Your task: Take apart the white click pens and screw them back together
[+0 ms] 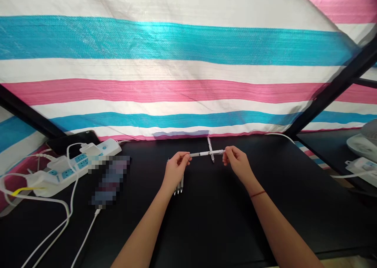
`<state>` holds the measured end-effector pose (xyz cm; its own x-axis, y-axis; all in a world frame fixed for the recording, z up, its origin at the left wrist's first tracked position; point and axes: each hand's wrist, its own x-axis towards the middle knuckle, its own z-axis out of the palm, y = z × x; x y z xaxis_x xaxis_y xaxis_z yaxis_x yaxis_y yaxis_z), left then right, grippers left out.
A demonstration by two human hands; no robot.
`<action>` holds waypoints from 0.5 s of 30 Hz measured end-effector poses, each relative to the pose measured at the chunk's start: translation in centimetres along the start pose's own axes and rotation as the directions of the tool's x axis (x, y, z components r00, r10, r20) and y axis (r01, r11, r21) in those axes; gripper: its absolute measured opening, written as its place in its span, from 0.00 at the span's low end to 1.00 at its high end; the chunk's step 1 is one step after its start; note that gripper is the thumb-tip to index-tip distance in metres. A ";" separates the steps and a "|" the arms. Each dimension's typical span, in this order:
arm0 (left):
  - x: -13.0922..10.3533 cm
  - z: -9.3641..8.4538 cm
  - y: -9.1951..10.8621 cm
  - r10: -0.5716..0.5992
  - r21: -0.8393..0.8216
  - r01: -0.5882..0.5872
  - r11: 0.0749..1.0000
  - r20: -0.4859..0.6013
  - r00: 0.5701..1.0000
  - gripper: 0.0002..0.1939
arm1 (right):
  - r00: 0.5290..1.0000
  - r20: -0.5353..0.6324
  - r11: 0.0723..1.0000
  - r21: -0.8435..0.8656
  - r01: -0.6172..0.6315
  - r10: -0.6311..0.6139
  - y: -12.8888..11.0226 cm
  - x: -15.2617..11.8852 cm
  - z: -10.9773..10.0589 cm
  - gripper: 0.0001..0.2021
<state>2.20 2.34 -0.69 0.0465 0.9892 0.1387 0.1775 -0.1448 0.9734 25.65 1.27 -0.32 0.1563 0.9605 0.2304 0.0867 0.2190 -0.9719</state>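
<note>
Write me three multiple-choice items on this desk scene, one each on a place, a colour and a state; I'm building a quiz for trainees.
1. Where does the power strip lie?
A. at the table's left back
B. at the right front
C. under the hands

2. What colour is the table?
A. white
B. black
C. pink

3. How is the white pen held?
A. lying untouched
B. in one hand only
C. by both hands, one at each end

Answers:
1 A, it sits left, near the striped sheet.
2 B, the bare top is black.
3 C, the left hand and the right hand pinch its ends above a second pen lying on the table.
</note>
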 end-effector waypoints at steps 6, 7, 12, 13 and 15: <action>0.0 0.0 -0.1 0.006 -0.015 -0.006 1.000 0.001 1.000 0.16 | 0.999 0.042 1.000 -0.007 0.015 -0.015 -0.2 -0.1 0.0 0.14; 0.0 0.0 -0.1 0.002 -0.014 -0.002 1.000 -0.001 1.000 0.16 | 0.999 0.046 0.999 -0.048 0.015 -0.013 -0.2 -0.1 -0.1 0.15; 0.0 -0.1 0.1 -0.030 -0.063 0.029 0.998 -0.014 0.999 0.17 | 1.000 0.024 0.999 0.038 0.006 -0.007 0.1 0.0 -0.1 0.14; 0.0 -0.1 0.1 -0.033 -0.069 0.032 0.997 -0.010 0.999 0.17 | 1.000 0.027 0.998 0.056 0.007 -0.009 0.1 0.0 -0.1 0.16; 0.0 -0.1 0.2 -0.030 -0.063 0.031 0.998 0.005 1.000 0.16 | 0.999 0.040 0.999 0.043 0.006 -0.008 0.2 0.0 -0.2 0.15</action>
<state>2.16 2.32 -0.47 0.0460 0.9931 0.1082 0.1162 -0.1129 0.9868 25.83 1.30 -0.50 0.1159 0.9648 0.2359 0.0457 0.2321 -0.9716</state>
